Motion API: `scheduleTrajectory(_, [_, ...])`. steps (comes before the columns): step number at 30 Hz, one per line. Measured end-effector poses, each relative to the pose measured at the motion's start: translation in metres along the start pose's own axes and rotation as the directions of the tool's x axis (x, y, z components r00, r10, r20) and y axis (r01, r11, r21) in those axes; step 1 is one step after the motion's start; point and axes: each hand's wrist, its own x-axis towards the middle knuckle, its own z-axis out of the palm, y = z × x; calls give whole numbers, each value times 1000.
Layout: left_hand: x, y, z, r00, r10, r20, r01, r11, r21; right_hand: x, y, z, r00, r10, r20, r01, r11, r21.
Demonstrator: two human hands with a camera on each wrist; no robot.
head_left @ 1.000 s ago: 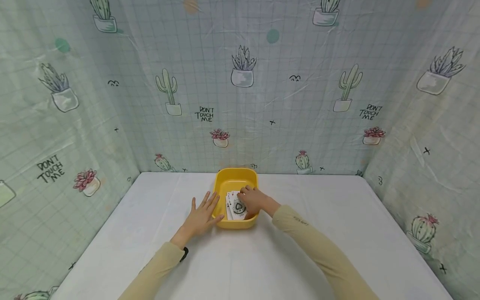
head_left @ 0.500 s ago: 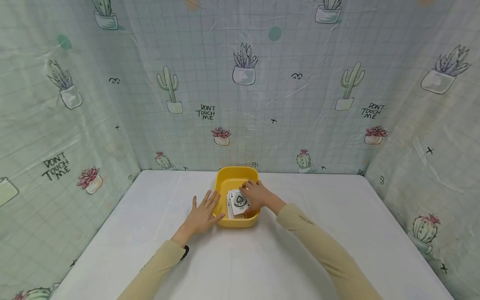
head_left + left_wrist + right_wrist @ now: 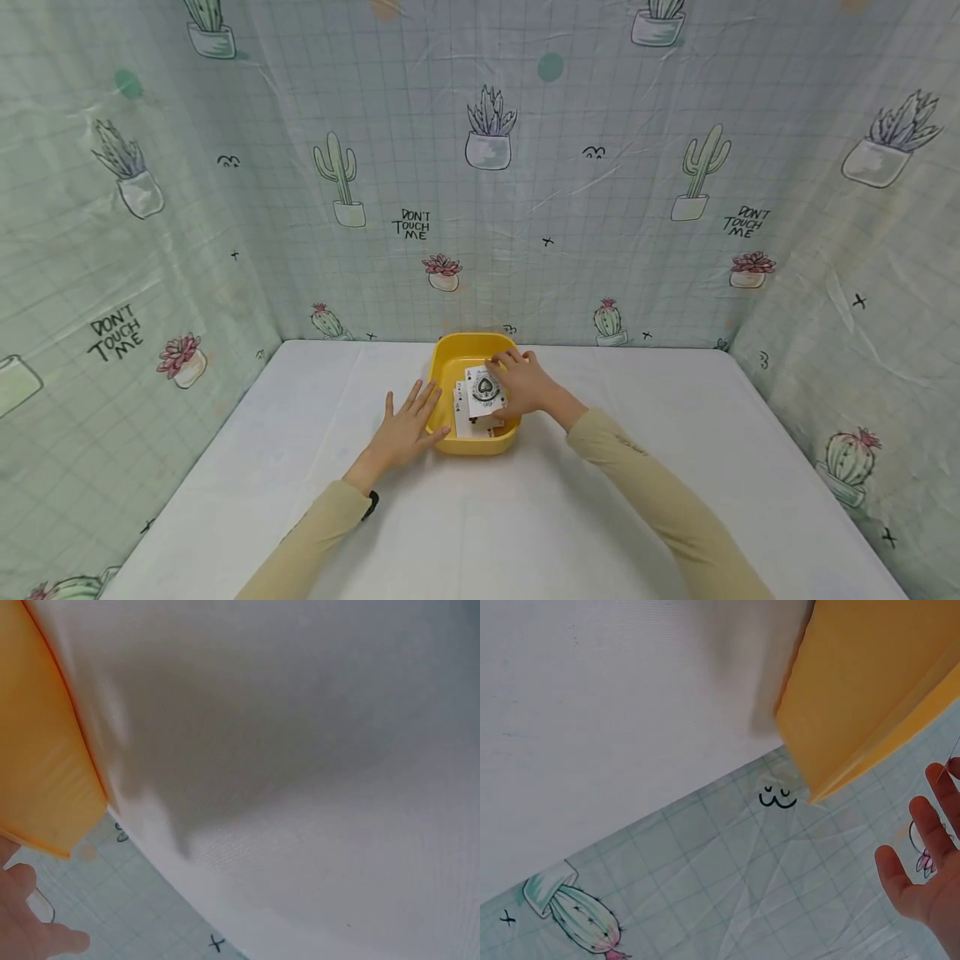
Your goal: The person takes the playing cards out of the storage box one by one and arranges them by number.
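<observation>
A yellow tray stands near the back edge of the table. Above its floor, an ace of spades playing card is pinched at its right side by my right hand. I cannot tell whether more cards are held along with it. Several playing cards lie below, partly hidden by the raised one. My left hand rests on the tray's left rim with its fingers straight and spread. In the right wrist view, the fingers show beyond the tray's yellow wall; only a thin card edge appears there.
A white table surrounds the tray. Behind it and at both sides hangs a cloth printed with cacti. A black band circles the left wrist.
The ace of spades has risen from the other cards and moved away toward the back of the tray with my right hand. My left hand has stayed on the rim.
</observation>
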Motion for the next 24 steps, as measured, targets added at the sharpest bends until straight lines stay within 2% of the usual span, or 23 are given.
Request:
scheduleTrajectory(8, [0, -1, 1, 1000, -3, -1, 3, 1000, -8, -10, 5, -7, 998, 58, -12, -57, 996, 66])
scheduleTrajectory(14, [1, 1, 1, 1000, -3, -13, 3, 1000, -24, -20, 13, -12, 996, 73, -50, -66, 989, 136])
scheduleTrajectory(24, [2, -2, 3, 1000, 0, -23, 0, 1000, -17, -32, 34, -11, 994, 79, -72, -69, 989, 131])
